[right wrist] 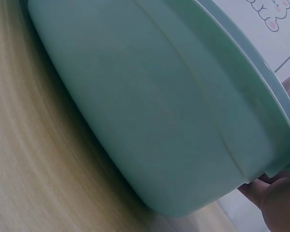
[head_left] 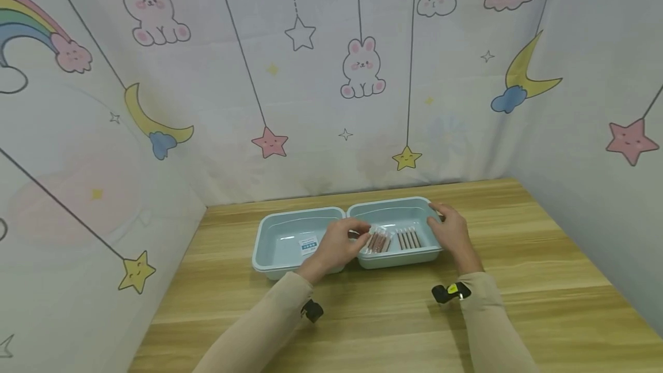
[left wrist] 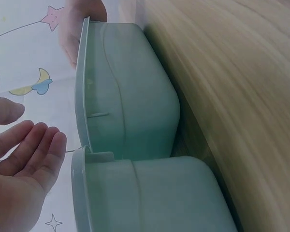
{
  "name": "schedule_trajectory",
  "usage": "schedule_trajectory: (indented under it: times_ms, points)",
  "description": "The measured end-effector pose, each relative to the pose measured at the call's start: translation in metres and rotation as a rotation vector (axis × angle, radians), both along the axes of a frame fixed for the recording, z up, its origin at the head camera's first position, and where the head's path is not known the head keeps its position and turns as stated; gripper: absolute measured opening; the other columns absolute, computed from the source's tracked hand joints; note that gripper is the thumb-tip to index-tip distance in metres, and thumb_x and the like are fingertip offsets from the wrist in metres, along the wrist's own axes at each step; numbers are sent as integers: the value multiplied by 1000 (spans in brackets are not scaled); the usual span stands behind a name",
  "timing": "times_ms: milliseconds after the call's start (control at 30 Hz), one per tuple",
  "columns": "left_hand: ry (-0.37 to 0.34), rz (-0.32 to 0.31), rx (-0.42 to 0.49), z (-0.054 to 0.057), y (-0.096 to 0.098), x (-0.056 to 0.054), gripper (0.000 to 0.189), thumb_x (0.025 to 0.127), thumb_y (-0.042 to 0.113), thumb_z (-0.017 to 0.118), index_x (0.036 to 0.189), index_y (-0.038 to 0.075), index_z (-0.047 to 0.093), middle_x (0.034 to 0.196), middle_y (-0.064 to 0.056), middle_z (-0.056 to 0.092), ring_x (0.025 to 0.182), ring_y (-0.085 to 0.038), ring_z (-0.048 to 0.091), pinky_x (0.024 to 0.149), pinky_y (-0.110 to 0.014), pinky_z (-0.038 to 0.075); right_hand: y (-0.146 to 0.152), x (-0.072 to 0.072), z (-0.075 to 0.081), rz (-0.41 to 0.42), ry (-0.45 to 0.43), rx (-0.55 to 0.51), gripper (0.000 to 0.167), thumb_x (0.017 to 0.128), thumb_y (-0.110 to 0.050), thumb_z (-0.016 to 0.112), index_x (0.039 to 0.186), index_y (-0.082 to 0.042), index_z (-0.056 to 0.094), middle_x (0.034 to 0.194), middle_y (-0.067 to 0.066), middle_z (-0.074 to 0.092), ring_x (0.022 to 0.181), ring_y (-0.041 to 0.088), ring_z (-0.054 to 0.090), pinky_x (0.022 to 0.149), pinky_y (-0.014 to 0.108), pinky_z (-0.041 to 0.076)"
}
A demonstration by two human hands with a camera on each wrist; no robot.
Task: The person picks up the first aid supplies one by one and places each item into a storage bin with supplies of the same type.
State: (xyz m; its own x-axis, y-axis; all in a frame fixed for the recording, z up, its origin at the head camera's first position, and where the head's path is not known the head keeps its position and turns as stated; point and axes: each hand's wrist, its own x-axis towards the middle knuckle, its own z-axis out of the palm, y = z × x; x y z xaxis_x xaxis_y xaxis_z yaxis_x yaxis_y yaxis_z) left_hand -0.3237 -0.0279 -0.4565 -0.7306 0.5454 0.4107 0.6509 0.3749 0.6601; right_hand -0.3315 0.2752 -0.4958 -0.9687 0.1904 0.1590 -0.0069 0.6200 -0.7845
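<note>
Two light blue plastic basins stand side by side on the table. In the right basin [head_left: 401, 258] lie several clear-wrapped brown sticks [head_left: 379, 240] and a row of brown cotton swabs [head_left: 409, 239] with white tips. The left basin [head_left: 264, 246] holds a small white-and-blue packet [head_left: 308, 245]. My left hand [head_left: 336, 243] hovers over the adjoining rims, its fingertips near the wrapped sticks. Nothing shows between its thumb and loosely bent fingers [left wrist: 34, 145] in the left wrist view. My right hand [head_left: 452, 230] grips the right basin's outer rim; its fingers are partly hidden in the right wrist view.
The wood-grain table [head_left: 393, 327] extends in front of the basins and to both sides. Behind it hangs a white cloth wall [head_left: 311, 102] printed with rabbits, stars and moons. Cloth walls flank the table left and right.
</note>
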Motion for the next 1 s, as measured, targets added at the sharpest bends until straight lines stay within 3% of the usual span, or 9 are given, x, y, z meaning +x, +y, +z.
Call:
schedule_trajectory:
  times_ms: [167, 367, 533, 767, 1000]
  points:
    - [48, 12, -33, 0, -6, 0, 23, 102, 6, 69, 122, -3, 75, 118, -21, 79, 108, -33, 78, 95, -43, 69, 2, 0, 3, 25, -37, 17, 52, 111, -25, 53, 153, 4, 53, 165, 33, 43, 145, 54, 52, 123, 65, 47]
    - [126, 40, -95, 5, -15, 2, 37, 102, 16, 71, 136, 2, 71, 137, -17, 75, 131, -35, 70, 112, -54, 60, 4, -1, 6, 64, -54, 59, 62, 113, -38, 50, 157, 5, 46, 165, 34, 41, 151, 55, 43, 128, 68, 38]
    - [151, 59, -135, 5, -25, 4, 46, 101, 20, 73, 143, 4, 66, 149, -19, 67, 143, -38, 62, 120, -58, 53, 5, 2, 13, 69, 6, 127, 63, 112, -39, 54, 157, 5, 47, 162, 36, 44, 153, 56, 39, 130, 71, 32]
    - [191, 79, -142, 10, -33, 3, 51, 100, 20, 74, 146, 2, 63, 151, -22, 65, 143, -40, 61, 120, -57, 53, -4, 10, 30, 94, 80, 159, 61, 111, -36, 54, 159, 2, 45, 164, 34, 43, 154, 56, 36, 130, 74, 27]
    - [168, 95, -176, 14, -40, 1, 58, 101, 26, 73, 153, 7, 58, 158, -19, 60, 148, -40, 56, 123, -59, 50, -21, 11, 37, 220, 187, 259, 58, 107, -27, 62, 154, 6, 50, 159, 40, 46, 150, 60, 40, 126, 78, 31]
